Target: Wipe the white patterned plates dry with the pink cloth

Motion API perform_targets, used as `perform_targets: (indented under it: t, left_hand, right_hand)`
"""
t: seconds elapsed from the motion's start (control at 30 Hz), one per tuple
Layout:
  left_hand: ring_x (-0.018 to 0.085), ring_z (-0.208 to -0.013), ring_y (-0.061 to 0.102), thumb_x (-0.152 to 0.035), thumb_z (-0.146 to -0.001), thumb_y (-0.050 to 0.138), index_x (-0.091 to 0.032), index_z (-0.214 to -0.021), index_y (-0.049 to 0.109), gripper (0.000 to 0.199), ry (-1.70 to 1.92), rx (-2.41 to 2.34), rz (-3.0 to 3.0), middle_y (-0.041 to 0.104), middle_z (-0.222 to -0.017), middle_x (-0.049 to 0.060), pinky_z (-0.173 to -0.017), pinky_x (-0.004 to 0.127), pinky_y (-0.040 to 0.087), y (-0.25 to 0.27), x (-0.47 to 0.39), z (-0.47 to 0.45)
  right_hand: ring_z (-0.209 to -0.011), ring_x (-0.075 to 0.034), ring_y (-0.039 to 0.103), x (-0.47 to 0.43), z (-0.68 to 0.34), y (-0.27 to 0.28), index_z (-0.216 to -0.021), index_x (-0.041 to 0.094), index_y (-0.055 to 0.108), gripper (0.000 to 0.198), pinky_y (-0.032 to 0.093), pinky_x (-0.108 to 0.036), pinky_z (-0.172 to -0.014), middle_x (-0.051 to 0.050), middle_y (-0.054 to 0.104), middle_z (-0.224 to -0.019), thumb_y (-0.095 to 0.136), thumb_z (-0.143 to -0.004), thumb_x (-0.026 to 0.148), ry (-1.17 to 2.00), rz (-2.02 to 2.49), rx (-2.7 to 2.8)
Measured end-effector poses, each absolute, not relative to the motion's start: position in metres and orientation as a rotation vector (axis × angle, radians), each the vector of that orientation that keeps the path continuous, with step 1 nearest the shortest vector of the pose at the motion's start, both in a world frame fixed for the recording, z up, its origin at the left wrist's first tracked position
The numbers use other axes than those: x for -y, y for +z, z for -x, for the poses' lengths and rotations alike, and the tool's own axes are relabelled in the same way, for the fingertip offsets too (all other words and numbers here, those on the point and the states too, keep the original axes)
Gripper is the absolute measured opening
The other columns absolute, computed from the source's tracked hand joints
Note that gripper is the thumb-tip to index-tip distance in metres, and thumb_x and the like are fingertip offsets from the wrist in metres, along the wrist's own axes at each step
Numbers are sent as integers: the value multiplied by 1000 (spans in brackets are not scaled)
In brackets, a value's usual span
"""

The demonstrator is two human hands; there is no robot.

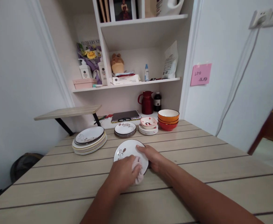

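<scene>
A white plate (130, 146) with a dark rim and brown floral print is tilted over the table, in the middle of the view. My right hand (150, 157) grips its right edge, thumb on the top face and the other fingers hidden beneath. Bunched in my left hand (124, 172) is a pale pink cloth (138, 177), pressed against the plate's lower face. Beyond the plate stands a small stack of similar dark-rimmed plates (125, 128).
Larger plates (89, 137) are stacked at the left. Small saucers (148, 130) bear a pink-rimmed dish (148, 122), beside orange and red bowls (168, 116). A red jug (147, 102), a dark bottle (157, 101) and a laptop (126, 115) line the back. A raised wooden shelf (67, 112) overhangs the left.
</scene>
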State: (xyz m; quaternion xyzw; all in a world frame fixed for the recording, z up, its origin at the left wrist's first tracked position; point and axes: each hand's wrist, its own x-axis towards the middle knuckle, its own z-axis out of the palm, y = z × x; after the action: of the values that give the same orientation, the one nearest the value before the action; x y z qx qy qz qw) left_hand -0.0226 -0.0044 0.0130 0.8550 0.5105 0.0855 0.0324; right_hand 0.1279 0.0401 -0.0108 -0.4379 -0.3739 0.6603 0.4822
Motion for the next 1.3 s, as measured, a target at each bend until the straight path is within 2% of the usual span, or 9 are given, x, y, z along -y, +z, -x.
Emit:
perform_targets:
  t: [0.23, 0.33, 0.47, 0.7, 0.83, 1.03, 1.17, 1.3]
  left_hand:
    - [20, -91, 57, -41, -91, 40, -24, -101, 55, 25, 387, -1442, -2738, 60, -103, 3, -71, 29, 39, 7, 3, 16]
    - [19, -96, 55, -32, -90, 44, -26, -111, 53, 23, 439, -1622, -2713, 55, -108, 4, -74, 28, 39, 5, -4, 13]
    - [18, -94, 54, -23, -88, 46, -29, -113, 53, 27, 507, -1926, -2592, 51, -108, 4, -73, 27, 38, 3, -14, 22]
    - [23, -94, 55, -24, -88, 44, -28, -115, 52, 29, 380, -2170, -2393, 54, -103, 6, -71, 31, 39, 8, -15, 37]
    - [25, -93, 58, -24, -90, 37, -23, -116, 50, 29, 283, -2193, -2341, 56, -103, 9, -69, 33, 41, 11, -10, 32]
    - [26, -96, 58, -22, -89, 36, -20, -113, 52, 29, 193, -1958, -2558, 59, -106, 10, -74, 35, 43, 12, -7, 31]
    - [22, -104, 54, -25, -89, 41, -25, -116, 52, 29, 357, -1631, -2683, 55, -113, 7, -79, 31, 43, 10, -5, 28]
    - [18, -100, 53, -23, -86, 47, -32, -114, 55, 30, 459, -1339, -2740, 53, -108, 3, -80, 27, 43, 9, 1, 21]
  right_hand:
    - [-74, -21, 68, -43, -127, -13, -99, 12, 61, 28, 54, -34, -68, -11, 72, -87, 62, -80, 32, 1620, 1044, 905]
    - [-67, -19, 67, -43, -127, -14, -97, 12, 61, 25, 53, -32, -63, -9, 72, -81, 60, -81, 31, 1604, 1058, 924]
    - [-65, -20, 67, -41, -126, -12, -101, 12, 60, 28, 52, -32, -59, -10, 72, -81, 58, -81, 31, 1597, 1073, 925]
    - [-66, -19, 67, -37, -126, -6, -102, 12, 58, 27, 52, -31, -59, -11, 73, -83, 57, -83, 31, 1608, 1094, 921]
    - [-69, -20, 67, -38, -126, -6, -101, 12, 58, 28, 53, -33, -63, -12, 73, -85, 59, -81, 31, 1603, 1102, 910]
    - [-68, -21, 68, -39, -127, -9, -102, 11, 59, 28, 53, -35, -64, -12, 73, -84, 58, -82, 31, 1611, 1092, 915]
    - [-68, -21, 67, -40, -127, -9, -103, 13, 58, 30, 53, -36, -63, -10, 72, -84, 60, -80, 33, 1608, 1097, 905]
    - [-73, -21, 68, -40, -128, -10, -101, 12, 59, 29, 54, -34, -64, -11, 71, -89, 61, -80, 33, 1612, 1099, 887]
